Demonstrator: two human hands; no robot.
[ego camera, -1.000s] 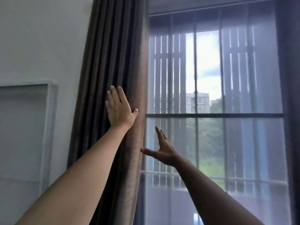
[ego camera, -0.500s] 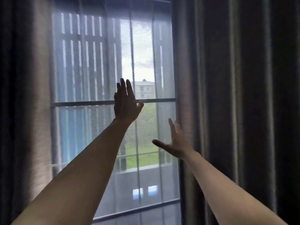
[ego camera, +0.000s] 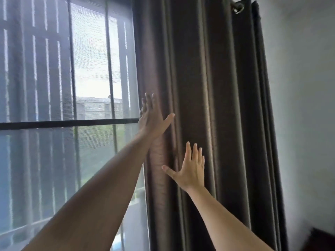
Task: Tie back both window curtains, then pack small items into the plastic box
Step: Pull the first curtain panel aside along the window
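Note:
A dark brown right-hand curtain [ego camera: 213, 105] hangs in bunched folds from grommets at the top, between the window and the right wall. My left hand [ego camera: 153, 117] is raised, fingers spread, at the curtain's inner edge where it meets the window bar. My right hand [ego camera: 190, 168] is lower, open and flat against the curtain's folds, thumb pointing left. Neither hand holds anything. The left curtain and the plastic box are out of view.
A sheer white curtain covers the window [ego camera: 72, 105], whose dark horizontal bar [ego camera: 68, 124] crosses at mid height. A white wall [ego camera: 304, 124] stands right of the curtain. A dark furniture corner [ego camera: 320, 240] shows at the bottom right.
My view has swung right, from the left curtain across the window to the right curtain. Both hands moved right with it and now reach the right curtain's folds.

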